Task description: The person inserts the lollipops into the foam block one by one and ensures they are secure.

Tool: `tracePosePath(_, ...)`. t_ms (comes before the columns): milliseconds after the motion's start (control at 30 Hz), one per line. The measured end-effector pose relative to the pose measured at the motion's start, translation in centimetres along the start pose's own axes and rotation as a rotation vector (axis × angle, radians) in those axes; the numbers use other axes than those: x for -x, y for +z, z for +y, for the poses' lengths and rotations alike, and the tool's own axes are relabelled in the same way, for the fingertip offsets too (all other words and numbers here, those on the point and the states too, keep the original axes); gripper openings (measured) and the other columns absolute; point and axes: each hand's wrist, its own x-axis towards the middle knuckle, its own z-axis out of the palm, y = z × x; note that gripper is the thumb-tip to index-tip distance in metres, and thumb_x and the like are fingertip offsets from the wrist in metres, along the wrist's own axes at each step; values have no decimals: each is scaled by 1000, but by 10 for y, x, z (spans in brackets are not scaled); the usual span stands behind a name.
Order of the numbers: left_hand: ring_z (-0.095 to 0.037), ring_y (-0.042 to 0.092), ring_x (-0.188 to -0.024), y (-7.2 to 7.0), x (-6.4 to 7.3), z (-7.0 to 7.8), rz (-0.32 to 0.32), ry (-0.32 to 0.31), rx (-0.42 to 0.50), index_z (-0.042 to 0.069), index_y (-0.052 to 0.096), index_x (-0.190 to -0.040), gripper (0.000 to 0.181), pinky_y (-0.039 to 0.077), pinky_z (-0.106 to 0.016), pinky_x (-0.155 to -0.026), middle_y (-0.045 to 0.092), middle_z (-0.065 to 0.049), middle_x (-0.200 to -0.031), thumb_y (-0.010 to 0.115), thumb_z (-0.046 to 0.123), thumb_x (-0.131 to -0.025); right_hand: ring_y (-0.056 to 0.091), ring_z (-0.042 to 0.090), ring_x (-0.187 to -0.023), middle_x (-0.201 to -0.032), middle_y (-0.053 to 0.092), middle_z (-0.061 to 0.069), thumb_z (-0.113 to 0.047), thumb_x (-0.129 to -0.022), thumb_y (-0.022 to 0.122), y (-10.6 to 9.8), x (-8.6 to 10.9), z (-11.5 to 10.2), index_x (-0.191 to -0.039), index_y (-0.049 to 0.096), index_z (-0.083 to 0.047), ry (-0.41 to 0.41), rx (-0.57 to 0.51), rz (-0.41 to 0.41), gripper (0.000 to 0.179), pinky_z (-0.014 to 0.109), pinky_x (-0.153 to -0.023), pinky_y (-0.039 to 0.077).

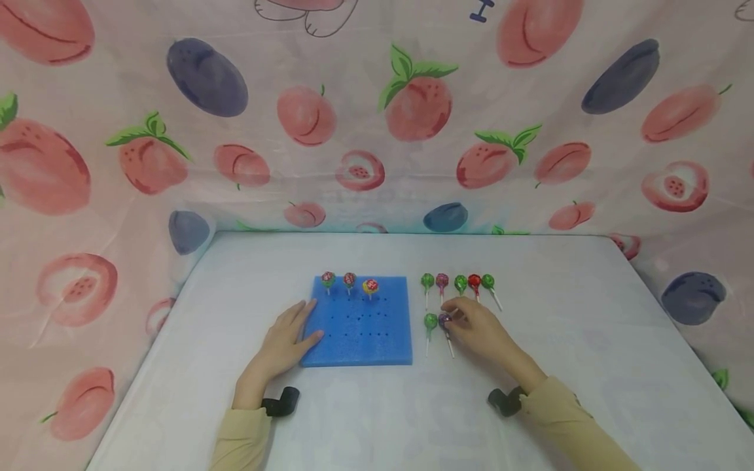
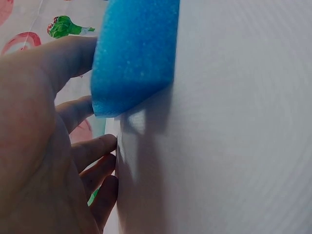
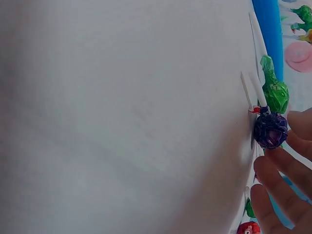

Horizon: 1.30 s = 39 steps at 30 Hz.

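Observation:
My left hand [image 1: 285, 340] rests against the left side of a blue foam board [image 1: 356, 353], its thumb over the edge and its fingers spread along it. Rows of small holes mark the board. Three lollipops stand upright near its far edge: a green-and-red one [image 1: 328, 279], a red one [image 1: 350, 280] and a yellow-and-red one [image 1: 370, 286]. Right of the board, my right hand [image 1: 480, 329] pinches the head of a purple lollipop [image 3: 270, 130] between thumb and fingertips; its white stick points toward me. Beside it lies a green lollipop [image 1: 430, 322].
Farther back on the white table [image 1: 377, 418] lies a row of several lollipops, among them a green one [image 1: 427, 280], a pink one [image 1: 442, 280] and a red one [image 1: 474, 281]. A fruit-print cloth [image 1: 365, 65] hangs behind and along the sides.

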Motion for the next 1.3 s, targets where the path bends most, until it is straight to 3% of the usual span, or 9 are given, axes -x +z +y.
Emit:
tracePosePath(333,-44,19,-146,1,0,-1,4,5,-3,14,23,-154,69,18,-68,-113,23,-21,-158,52,41,-97,61,23,-104,-112,65,8,-12,-88,67,3,1,2,-119,61,-8,-19,13,-56,31,44,-92,53)
tracePosePath(933,-43,19,-146,2,0,-3,8,8,-3,14,23,-154,69,19,-68,-113,23,-21,-158,52,41,-97,61,21,-99,-104,66,4,-12,-87,68,6,-1,2,-111,64,-10,-32,66,-25,25,41,-88,53)
tracePosePath(1300,-43,19,-146,2,-1,-3,1,-1,-1,15,23,-154,69,18,-68,-113,22,-20,-159,51,42,-98,63,18,-95,-103,65,3,-9,-86,69,7,-3,3,-109,65,-10,-26,23,-21,24,41,-88,55)
